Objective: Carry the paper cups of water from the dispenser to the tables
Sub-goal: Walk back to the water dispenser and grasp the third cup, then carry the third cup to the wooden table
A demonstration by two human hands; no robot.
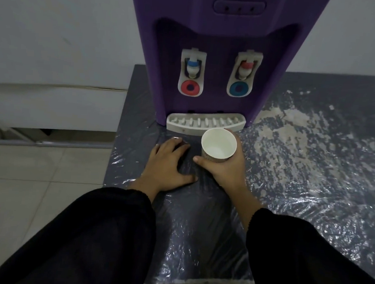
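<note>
A white paper cup (218,145) with a patterned outside stands upright in front of the dispenser's drip tray (205,123). My right hand (224,166) is wrapped around it. The cup's inside looks pale; I cannot tell how much water it holds. My left hand (167,164) lies flat, fingers spread, on the table just left of the cup. The purple water dispenser (220,56) stands at the back with two taps: one (192,73) on the left and one (243,74) on the right.
The dispenser sits on a dark table (312,171) covered in crinkled clear plastic film, with pale patches to the right. The table's left edge drops to a tiled floor (36,187). A white wall and a metal rail (50,143) lie to the left.
</note>
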